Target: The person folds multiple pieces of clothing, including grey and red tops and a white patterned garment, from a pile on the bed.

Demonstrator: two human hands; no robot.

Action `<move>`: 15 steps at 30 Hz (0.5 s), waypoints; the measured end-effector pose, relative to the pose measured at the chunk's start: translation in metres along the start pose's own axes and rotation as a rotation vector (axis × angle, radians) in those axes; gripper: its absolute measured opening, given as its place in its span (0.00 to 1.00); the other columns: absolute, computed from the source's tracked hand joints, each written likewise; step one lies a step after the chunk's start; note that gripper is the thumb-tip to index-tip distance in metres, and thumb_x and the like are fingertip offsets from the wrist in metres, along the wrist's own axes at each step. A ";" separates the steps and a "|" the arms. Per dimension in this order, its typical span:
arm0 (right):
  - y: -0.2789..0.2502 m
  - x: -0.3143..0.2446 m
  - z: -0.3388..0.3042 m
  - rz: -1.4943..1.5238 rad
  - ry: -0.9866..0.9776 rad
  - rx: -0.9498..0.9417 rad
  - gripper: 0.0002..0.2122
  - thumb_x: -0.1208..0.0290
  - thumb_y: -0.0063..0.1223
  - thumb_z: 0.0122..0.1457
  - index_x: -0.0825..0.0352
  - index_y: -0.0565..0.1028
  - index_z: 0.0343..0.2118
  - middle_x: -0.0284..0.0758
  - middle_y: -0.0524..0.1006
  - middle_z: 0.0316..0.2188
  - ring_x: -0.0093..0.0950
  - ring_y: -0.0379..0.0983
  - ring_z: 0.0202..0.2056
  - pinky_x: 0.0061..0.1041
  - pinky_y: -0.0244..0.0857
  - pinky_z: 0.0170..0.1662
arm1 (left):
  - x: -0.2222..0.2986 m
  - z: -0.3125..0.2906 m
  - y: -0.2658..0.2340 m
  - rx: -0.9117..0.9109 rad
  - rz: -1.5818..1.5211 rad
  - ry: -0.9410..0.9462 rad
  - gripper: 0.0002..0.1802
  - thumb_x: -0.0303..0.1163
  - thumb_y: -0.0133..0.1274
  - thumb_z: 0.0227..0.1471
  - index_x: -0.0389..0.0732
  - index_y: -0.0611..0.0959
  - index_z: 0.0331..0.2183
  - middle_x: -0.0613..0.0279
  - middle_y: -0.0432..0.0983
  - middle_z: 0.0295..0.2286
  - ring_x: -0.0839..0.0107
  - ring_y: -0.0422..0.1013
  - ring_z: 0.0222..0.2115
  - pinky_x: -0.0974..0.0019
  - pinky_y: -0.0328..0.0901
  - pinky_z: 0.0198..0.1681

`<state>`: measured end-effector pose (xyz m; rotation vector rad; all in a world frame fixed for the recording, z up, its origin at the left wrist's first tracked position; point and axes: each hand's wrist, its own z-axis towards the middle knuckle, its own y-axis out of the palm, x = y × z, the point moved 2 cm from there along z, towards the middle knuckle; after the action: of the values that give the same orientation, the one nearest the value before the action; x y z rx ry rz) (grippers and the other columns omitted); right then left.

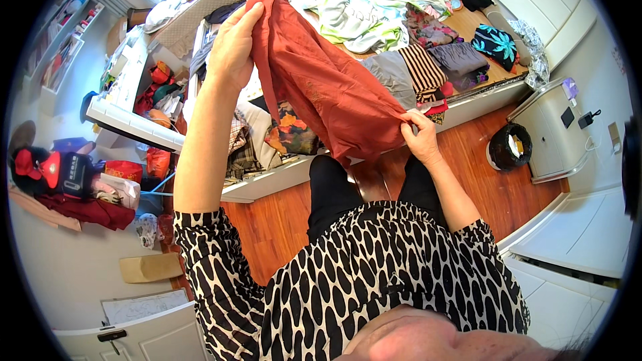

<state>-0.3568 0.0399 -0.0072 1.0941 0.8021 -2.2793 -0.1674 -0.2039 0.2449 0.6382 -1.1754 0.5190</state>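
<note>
Left hand (233,47), upper centre of frame, grip closed on top edge of rust-red garment (328,87). Right hand (420,137), centre-right, pinches lower hem. Garment stretched diagonally between hands, above bed (468,23) strewn with clothes pile (374,7). Black bin (509,147) on wooden floor, right.

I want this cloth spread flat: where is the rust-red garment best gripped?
Probably at two corners of one edge. The left hand pinches the rust-red garment at its raised top, the right hand its low hem; the cloth hangs bunched between.
</note>
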 end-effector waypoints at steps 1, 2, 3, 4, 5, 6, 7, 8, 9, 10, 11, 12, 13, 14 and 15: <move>-0.002 0.001 0.001 -0.005 -0.019 0.018 0.05 0.82 0.49 0.48 0.72 0.73 0.30 0.37 0.72 0.25 0.30 0.71 0.28 0.23 0.64 0.34 | 0.000 -0.001 0.000 0.004 0.017 0.009 0.14 0.32 0.49 0.58 0.36 0.78 0.44 0.62 0.77 0.38 0.77 0.74 0.36 0.73 0.68 0.42; -0.003 0.000 0.003 -0.008 -0.038 0.035 0.05 0.82 0.49 0.48 0.72 0.73 0.29 0.37 0.73 0.25 0.29 0.71 0.28 0.23 0.65 0.34 | 0.001 -0.002 0.000 0.010 0.035 0.019 0.14 0.32 0.49 0.58 0.36 0.78 0.44 0.63 0.77 0.38 0.77 0.74 0.36 0.73 0.68 0.42; -0.005 -0.001 0.004 -0.012 -0.057 0.053 0.05 0.83 0.49 0.48 0.72 0.73 0.29 0.37 0.73 0.25 0.29 0.71 0.28 0.23 0.65 0.35 | 0.000 -0.001 -0.001 0.016 0.046 0.028 0.14 0.32 0.49 0.58 0.36 0.78 0.44 0.63 0.77 0.38 0.77 0.73 0.36 0.73 0.68 0.42; -0.008 0.000 0.005 -0.013 -0.033 0.050 0.05 0.83 0.50 0.48 0.72 0.74 0.29 0.37 0.73 0.26 0.28 0.71 0.29 0.22 0.65 0.36 | -0.001 -0.001 -0.003 0.023 0.058 0.038 0.14 0.32 0.49 0.58 0.36 0.78 0.44 0.63 0.77 0.38 0.77 0.73 0.36 0.73 0.68 0.42; -0.010 0.001 0.006 -0.001 -0.032 0.058 0.05 0.83 0.50 0.48 0.72 0.74 0.29 0.37 0.74 0.26 0.28 0.72 0.30 0.22 0.65 0.36 | -0.002 -0.001 -0.003 0.029 0.070 0.048 0.14 0.32 0.49 0.58 0.36 0.78 0.44 0.63 0.77 0.38 0.78 0.73 0.36 0.73 0.68 0.42; -0.012 0.003 0.008 0.011 -0.031 0.067 0.05 0.83 0.50 0.48 0.72 0.74 0.29 0.37 0.74 0.26 0.28 0.72 0.30 0.22 0.65 0.36 | -0.002 -0.001 -0.004 0.038 0.082 0.049 0.14 0.32 0.49 0.58 0.36 0.78 0.44 0.63 0.77 0.38 0.78 0.73 0.36 0.73 0.68 0.42; -0.013 0.005 0.009 0.023 -0.029 0.075 0.05 0.82 0.50 0.48 0.72 0.74 0.29 0.37 0.74 0.26 0.28 0.72 0.30 0.22 0.65 0.36 | -0.002 -0.001 -0.005 0.046 0.094 0.050 0.14 0.32 0.49 0.58 0.36 0.78 0.44 0.63 0.77 0.38 0.78 0.73 0.36 0.73 0.68 0.42; -0.015 0.005 0.010 0.040 -0.013 0.087 0.04 0.82 0.51 0.49 0.72 0.75 0.30 0.37 0.74 0.27 0.27 0.72 0.30 0.22 0.65 0.37 | -0.002 -0.001 -0.006 0.053 0.105 0.050 0.14 0.32 0.49 0.58 0.36 0.78 0.44 0.63 0.77 0.38 0.78 0.73 0.36 0.73 0.68 0.42; -0.017 0.006 0.010 0.040 -0.022 0.097 0.04 0.82 0.51 0.49 0.72 0.75 0.30 0.37 0.75 0.27 0.27 0.72 0.30 0.22 0.65 0.36 | -0.003 0.000 -0.007 0.058 0.108 0.049 0.14 0.32 0.49 0.58 0.36 0.78 0.44 0.63 0.77 0.38 0.78 0.73 0.36 0.73 0.68 0.42; -0.018 0.006 0.012 0.039 -0.032 0.106 0.04 0.82 0.51 0.50 0.72 0.75 0.30 0.36 0.75 0.27 0.27 0.72 0.30 0.22 0.65 0.36 | -0.004 0.001 -0.008 0.063 0.111 0.048 0.14 0.32 0.49 0.58 0.36 0.78 0.44 0.63 0.77 0.38 0.78 0.73 0.36 0.73 0.68 0.42; -0.019 0.007 0.013 0.041 -0.041 0.115 0.04 0.82 0.51 0.50 0.72 0.75 0.30 0.36 0.75 0.27 0.26 0.72 0.30 0.22 0.65 0.36 | -0.004 0.001 -0.009 0.070 0.115 0.046 0.14 0.32 0.48 0.58 0.36 0.78 0.44 0.63 0.77 0.38 0.78 0.73 0.36 0.73 0.68 0.42; -0.020 0.007 0.013 0.060 -0.033 0.120 0.04 0.81 0.52 0.50 0.72 0.75 0.30 0.36 0.75 0.27 0.26 0.72 0.31 0.22 0.65 0.37 | -0.004 0.001 -0.009 0.076 0.117 0.047 0.14 0.32 0.48 0.58 0.36 0.79 0.44 0.63 0.77 0.38 0.77 0.73 0.36 0.73 0.68 0.42; -0.022 0.007 0.013 0.057 -0.032 0.118 0.04 0.81 0.52 0.51 0.72 0.75 0.30 0.36 0.75 0.27 0.26 0.72 0.31 0.22 0.65 0.37 | -0.004 0.000 -0.010 0.081 0.118 0.049 0.14 0.32 0.48 0.58 0.36 0.79 0.44 0.63 0.77 0.38 0.77 0.73 0.36 0.73 0.68 0.42; -0.023 0.006 0.014 0.052 -0.030 0.115 0.04 0.81 0.52 0.51 0.72 0.75 0.30 0.36 0.75 0.27 0.26 0.72 0.31 0.22 0.65 0.38 | -0.004 0.000 -0.011 0.088 0.120 0.049 0.14 0.32 0.48 0.58 0.36 0.79 0.43 0.63 0.77 0.38 0.77 0.73 0.36 0.73 0.68 0.42; -0.025 0.006 0.015 0.048 -0.029 0.112 0.04 0.81 0.52 0.51 0.72 0.75 0.30 0.36 0.75 0.27 0.26 0.72 0.31 0.22 0.65 0.38 | -0.005 0.001 -0.012 0.087 0.123 0.046 0.14 0.32 0.48 0.58 0.36 0.79 0.43 0.63 0.77 0.38 0.77 0.73 0.36 0.73 0.68 0.42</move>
<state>-0.3837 0.0465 0.0031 1.1149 0.6362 -2.3181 -0.1611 -0.2135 0.2378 0.6277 -1.1583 0.6890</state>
